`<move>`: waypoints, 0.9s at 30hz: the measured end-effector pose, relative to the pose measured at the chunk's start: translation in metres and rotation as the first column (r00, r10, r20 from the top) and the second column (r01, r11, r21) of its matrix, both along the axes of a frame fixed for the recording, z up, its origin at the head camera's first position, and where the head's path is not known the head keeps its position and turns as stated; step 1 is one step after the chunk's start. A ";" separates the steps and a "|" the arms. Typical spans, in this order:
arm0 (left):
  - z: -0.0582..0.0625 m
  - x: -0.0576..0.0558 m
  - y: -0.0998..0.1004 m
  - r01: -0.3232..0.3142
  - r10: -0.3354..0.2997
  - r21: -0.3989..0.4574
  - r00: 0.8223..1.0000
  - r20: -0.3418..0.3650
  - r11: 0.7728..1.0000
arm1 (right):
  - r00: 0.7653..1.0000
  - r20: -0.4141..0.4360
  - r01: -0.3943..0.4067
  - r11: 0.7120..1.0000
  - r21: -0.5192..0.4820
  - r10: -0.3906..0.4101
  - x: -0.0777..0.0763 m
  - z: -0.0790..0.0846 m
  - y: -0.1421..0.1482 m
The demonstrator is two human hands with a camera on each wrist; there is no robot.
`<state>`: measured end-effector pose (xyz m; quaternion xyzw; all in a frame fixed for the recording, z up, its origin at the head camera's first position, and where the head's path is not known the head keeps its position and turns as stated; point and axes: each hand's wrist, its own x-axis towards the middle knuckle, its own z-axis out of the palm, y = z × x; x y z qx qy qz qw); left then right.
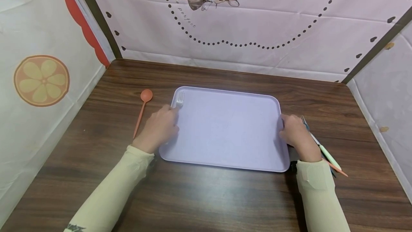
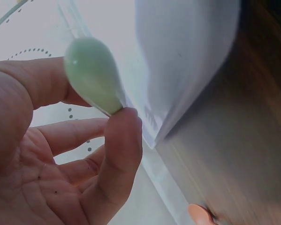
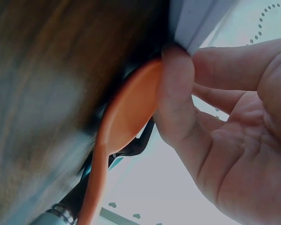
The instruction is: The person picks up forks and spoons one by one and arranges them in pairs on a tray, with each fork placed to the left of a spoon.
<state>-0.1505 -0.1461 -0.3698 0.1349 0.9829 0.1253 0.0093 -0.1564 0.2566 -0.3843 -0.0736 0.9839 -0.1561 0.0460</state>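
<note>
My left hand (image 1: 160, 126) is at the left side of a pale purple tray (image 1: 228, 128). Between thumb and a finger it pinches the rounded green handle (image 2: 93, 72) of a fork (image 1: 180, 99). The fork's tines lie over the tray's far left corner. At the tray's right side, my right hand (image 1: 296, 131) grips the rim between thumb and finger. Close by the right thumb is the bowl of an orange spoon (image 3: 131, 108), whose far end is hidden behind that thumb.
Another orange spoon (image 1: 140, 115) lies on the wooden table left of the tray. Right of the tray, several utensils lie crossed, among them one with a light green handle (image 1: 329, 156), partly under the right wrist. Printed cloth walls (image 1: 257, 24) stand around the back and sides.
</note>
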 end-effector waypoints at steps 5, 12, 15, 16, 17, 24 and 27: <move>-0.003 -0.001 0.004 0.016 -0.015 -0.011 1.000 0.005 1.000 | 1.000 -0.012 -0.009 1.000 0.001 0.009 0.001 0.000 0.000; -0.004 -0.001 0.008 0.025 -0.025 -0.012 1.000 0.019 1.000 | 1.000 -0.017 -0.016 1.000 0.005 0.016 0.001 0.001 -0.001; -0.005 0.000 0.009 0.019 -0.019 -0.004 0.999 0.035 1.000 | 1.000 -0.018 -0.018 1.000 0.002 0.018 0.001 0.001 -0.001; -0.005 0.000 0.010 0.021 -0.021 0.000 0.999 0.035 1.000 | 1.000 -0.017 -0.018 1.000 0.000 0.018 0.001 0.001 -0.001; -0.006 0.000 0.010 0.022 -0.022 0.000 0.999 0.035 1.000 | 1.000 -0.019 -0.018 1.000 -0.001 0.018 0.001 0.001 -0.001; -0.008 -0.001 0.013 0.033 -0.034 0.018 0.999 0.024 0.999 | 1.000 -0.023 -0.022 1.000 -0.005 0.021 0.000 0.000 0.000; -0.007 0.000 0.013 0.030 -0.031 0.027 0.999 0.035 0.999 | 0.999 -0.026 -0.026 1.000 -0.003 0.026 0.000 0.000 0.001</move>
